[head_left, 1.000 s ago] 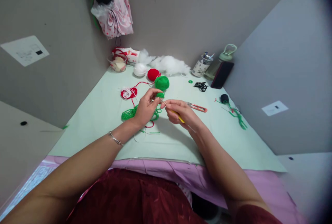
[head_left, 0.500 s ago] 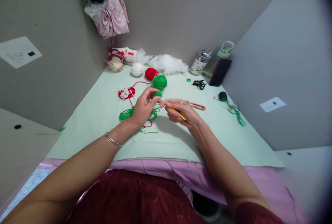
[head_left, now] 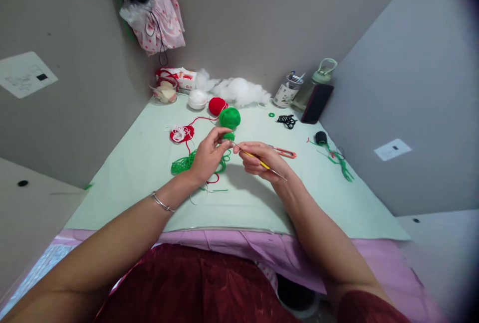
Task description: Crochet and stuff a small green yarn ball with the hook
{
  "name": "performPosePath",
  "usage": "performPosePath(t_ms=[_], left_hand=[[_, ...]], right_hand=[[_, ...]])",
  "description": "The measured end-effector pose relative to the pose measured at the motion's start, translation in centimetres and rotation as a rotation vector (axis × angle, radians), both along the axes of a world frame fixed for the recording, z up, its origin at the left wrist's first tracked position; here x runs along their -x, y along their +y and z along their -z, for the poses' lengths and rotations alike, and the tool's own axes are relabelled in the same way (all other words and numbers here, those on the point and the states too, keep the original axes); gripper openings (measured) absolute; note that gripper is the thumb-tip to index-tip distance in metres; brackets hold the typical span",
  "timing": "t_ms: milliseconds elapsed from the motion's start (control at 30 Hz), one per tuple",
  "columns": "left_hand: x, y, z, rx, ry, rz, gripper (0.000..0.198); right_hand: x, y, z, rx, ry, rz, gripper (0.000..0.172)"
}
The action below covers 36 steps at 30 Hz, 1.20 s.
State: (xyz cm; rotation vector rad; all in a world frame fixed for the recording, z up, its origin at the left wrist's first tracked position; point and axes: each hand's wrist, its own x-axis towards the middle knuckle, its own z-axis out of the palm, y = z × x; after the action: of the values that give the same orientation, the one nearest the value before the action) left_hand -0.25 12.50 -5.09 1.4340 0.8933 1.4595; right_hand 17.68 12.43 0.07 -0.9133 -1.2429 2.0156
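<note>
My left hand (head_left: 208, 156) is closed in a pinch on a small green crocheted piece (head_left: 228, 136) above the table. My right hand (head_left: 262, 159) is closed on a yellow-handled crochet hook (head_left: 259, 163), whose metal tip points left into the green piece. Loose green yarn (head_left: 182, 164) lies in a heap under my left hand, with a strand of red yarn beside it. A green yarn ball (head_left: 229, 117) sits just beyond the hands.
On the pale green table (head_left: 142, 163) lie a red yarn ball (head_left: 217, 106), a white ball (head_left: 197, 99), white stuffing (head_left: 239, 88), a red-and-white piece (head_left: 180, 134), orange snips (head_left: 284, 152), a black clip (head_left: 288, 121), a cup of pens (head_left: 286, 94), a bottle (head_left: 318, 81) and green scraps (head_left: 339, 161).
My right hand has tilted the hook so more of its shaft shows toward the wrist. The view has drifted slightly; my left hand keeps its pinch.
</note>
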Motion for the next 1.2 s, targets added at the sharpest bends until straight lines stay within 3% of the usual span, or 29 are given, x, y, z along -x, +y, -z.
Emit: performPosePath(t_ms=[333,433,533,667,767,1000,1100,1167,1200], left_hand=[[-0.1,-0.1,-0.3,0.056,-0.031,0.034,0.022],[0.0,0.0,-0.5,0.086,-0.029,0.048,0.018],[0.2,0.2,-0.6,0.113,-0.016,0.050,0.014],[0.3,0.4,-0.6,0.127,0.010,0.034,0.009],[0.3,0.3,-0.6,0.112,0.023,0.026,0.008],[0.3,-0.4,-1.1,-0.012,0.031,-0.008,0.022],[0.6,0.1,-1.2,-0.006,0.027,-0.036,0.019],[1.1,0.7,-1.1,0.013,0.003,-0.069,0.018],[1.4,1.0,-1.1,0.025,-0.015,-0.085,0.019]], right_hand=[[0.2,-0.1,-0.3,-0.074,-0.006,0.062,0.013],[0.9,-0.9,-0.1,-0.236,-0.094,0.135,0.016],[1.7,-2.1,0.4,-0.502,-0.302,0.226,0.020],[2.3,-3.2,0.9,-0.830,-0.575,0.243,0.018],[2.3,-3.2,0.8,-0.859,-0.580,0.231,0.014],[0.9,-1.4,0.3,-0.296,-0.074,-0.039,0.031],[0.7,-1.8,0.1,-0.178,-0.031,-0.359,0.035],[0.8,-2.4,-0.2,-0.190,-0.093,-0.606,0.039],[0.8,-2.6,-0.3,-0.246,-0.145,-0.665,0.041]])
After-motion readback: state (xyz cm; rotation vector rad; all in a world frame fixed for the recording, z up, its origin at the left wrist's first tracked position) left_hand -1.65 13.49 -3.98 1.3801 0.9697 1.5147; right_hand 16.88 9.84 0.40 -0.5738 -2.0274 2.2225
